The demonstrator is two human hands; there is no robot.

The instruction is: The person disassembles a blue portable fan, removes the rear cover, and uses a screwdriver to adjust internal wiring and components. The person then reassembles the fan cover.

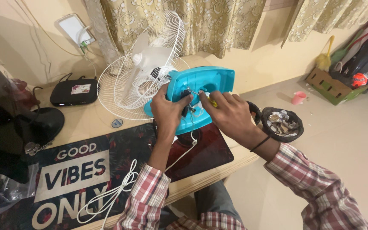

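A table fan lies on its side on the wooden table [218,168], its turquoise base [211,81] turned up toward me. The white wire cage [124,85] and white blades [150,55] point away to the left. My left hand [169,110] grips the left edge of the base near a small black part. My right hand [228,113] holds a screwdriver with a yellow handle [211,101], its metal tip set against the underside of the base. A white power cord [116,194] runs from the base down across the table.
A dark printed mat [77,179] covers the table front. A black router box [74,91] sits at the back left, a black fan stand [26,127] at left. A black bowl of scraps [283,123] stands by the right edge. A pink cup [298,97] and cardboard box [331,87] are on the floor.
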